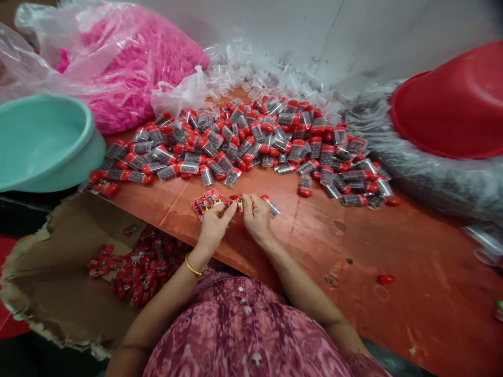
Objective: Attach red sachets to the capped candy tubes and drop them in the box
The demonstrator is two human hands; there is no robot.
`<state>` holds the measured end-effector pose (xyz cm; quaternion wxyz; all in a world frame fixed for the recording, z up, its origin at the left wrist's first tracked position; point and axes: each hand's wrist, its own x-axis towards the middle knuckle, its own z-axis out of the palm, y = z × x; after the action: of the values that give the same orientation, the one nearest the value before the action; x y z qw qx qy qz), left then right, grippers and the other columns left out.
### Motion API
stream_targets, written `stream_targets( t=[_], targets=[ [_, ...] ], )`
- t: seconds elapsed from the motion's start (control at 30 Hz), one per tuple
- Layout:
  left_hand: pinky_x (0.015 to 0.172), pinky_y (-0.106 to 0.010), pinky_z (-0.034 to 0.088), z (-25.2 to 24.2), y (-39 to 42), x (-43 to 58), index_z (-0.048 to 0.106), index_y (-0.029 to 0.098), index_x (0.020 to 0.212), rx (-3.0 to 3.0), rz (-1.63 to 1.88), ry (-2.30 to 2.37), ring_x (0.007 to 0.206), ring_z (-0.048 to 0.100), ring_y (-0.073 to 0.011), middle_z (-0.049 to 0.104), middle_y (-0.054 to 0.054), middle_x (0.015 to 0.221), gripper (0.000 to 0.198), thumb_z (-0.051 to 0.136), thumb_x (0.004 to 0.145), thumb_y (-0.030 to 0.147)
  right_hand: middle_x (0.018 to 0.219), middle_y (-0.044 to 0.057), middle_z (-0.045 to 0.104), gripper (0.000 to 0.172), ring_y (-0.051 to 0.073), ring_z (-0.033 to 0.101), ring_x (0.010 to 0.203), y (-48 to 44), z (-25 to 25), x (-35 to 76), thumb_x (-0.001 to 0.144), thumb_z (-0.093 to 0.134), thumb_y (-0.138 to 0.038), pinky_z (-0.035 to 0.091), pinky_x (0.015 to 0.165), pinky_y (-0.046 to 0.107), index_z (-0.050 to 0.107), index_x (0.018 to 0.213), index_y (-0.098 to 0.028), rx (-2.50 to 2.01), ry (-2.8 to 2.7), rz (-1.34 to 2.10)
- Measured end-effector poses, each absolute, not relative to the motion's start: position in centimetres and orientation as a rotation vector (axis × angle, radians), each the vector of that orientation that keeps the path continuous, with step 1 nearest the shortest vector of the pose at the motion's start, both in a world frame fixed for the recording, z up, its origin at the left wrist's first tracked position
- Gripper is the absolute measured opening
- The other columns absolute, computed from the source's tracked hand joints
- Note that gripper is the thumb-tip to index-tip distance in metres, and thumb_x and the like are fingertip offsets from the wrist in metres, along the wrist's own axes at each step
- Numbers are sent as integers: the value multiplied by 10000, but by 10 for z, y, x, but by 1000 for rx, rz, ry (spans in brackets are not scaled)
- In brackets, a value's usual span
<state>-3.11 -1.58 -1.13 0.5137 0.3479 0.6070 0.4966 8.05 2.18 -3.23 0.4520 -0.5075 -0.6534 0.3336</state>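
The red-brown counter (393, 251) carries a bag of pink pieces (149, 63), a teal basin (43, 141) and a red basin (451, 104) set at its far sides, leaving a heap of red-capped tubes (251, 139) spread within arm's reach, and an open box (58, 272) of more tubes sits below the near edge. The left hand (214, 224) is clamped on a fan of red labels (206, 201), likely kept ready, and the right hand (257, 217) on one tube (272, 206) just before the heap, their fingertips meeting on it.

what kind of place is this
Likely a small hand-packing workshop: a heap of red-capped tubes on a worn wooden table, a sack of pink plastic pieces, and a cardboard box holding more below the edge.
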Motion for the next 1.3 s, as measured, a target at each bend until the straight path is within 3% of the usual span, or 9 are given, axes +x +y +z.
stream_targets(
  t=[0.13,0.33,0.4,0.5,0.6,0.77,0.87,1.0,1.3],
  targets=[
    [482,-195,419,-9,-15,-18,657,164,724,393,1251,1222,508,551,-91,633,18,614,359,783,523,433,619,-4,533,300,134,471,579,15,-35,78,878,390,-395,380,590,262,506,662,-223,-1238,-1553,858],
    [517,-196,439,-4,-10,-20,635,140,631,246,1351,1224,518,557,-82,632,30,573,315,828,462,323,705,18,594,319,149,547,658,11,-32,96,914,349,-393,425,629,265,573,786,-205,-1207,-1678,977],
    [515,-192,434,-3,-8,-23,634,133,620,236,1395,1231,500,546,-73,628,36,559,329,835,447,328,819,56,628,328,178,570,770,13,-30,117,921,341,-403,437,720,298,588,886,-190,-1304,-1821,798],
    [540,-183,447,-2,-6,-28,635,127,625,219,1429,1237,517,560,-64,643,39,583,355,848,423,328,1049,149,618,413,270,537,973,19,-35,152,829,513,-467,403,864,403,566,1068,-133,-1533,-2059,383],
    [542,-177,450,-2,-4,-28,636,131,644,188,1400,1190,544,587,-70,661,33,613,366,851,425,330,1129,175,600,479,305,523,1006,25,-46,175,807,555,-426,397,873,445,525,1169,-114,-1641,-2280,223],
    [527,-181,453,-3,-4,-28,638,156,702,116,1325,1138,537,595,-74,664,37,627,322,831,499,314,931,142,654,288,246,573,837,21,-49,174,844,441,-308,442,777,389,594,1006,-125,-1520,-2250,393],
    [540,-193,467,-2,-7,-30,633,162,708,108,1312,1132,546,600,-82,668,32,633,325,829,506,324,692,47,616,262,155,537,583,6,-37,164,838,406,-340,441,569,281,593,886,-164,-1424,-1920,888],
    [533,-195,465,-2,-10,-28,630,148,684,162,1270,1144,546,595,-87,667,19,626,364,834,479,369,516,-38,509,268,84,420,389,-14,-14,149,769,484,-443,322,389,208,557,758,-185,-1240,-1539,1530],
    [576,-226,468,-7,-12,-22,621,139,669,336,1293,1139,526,572,-92,633,30,585,419,827,448,429,481,-63,464,250,53,362,368,-10,4,133,664,571,-420,269,358,187,556,681,-171,-1317,-1354,1674]
  ],
)
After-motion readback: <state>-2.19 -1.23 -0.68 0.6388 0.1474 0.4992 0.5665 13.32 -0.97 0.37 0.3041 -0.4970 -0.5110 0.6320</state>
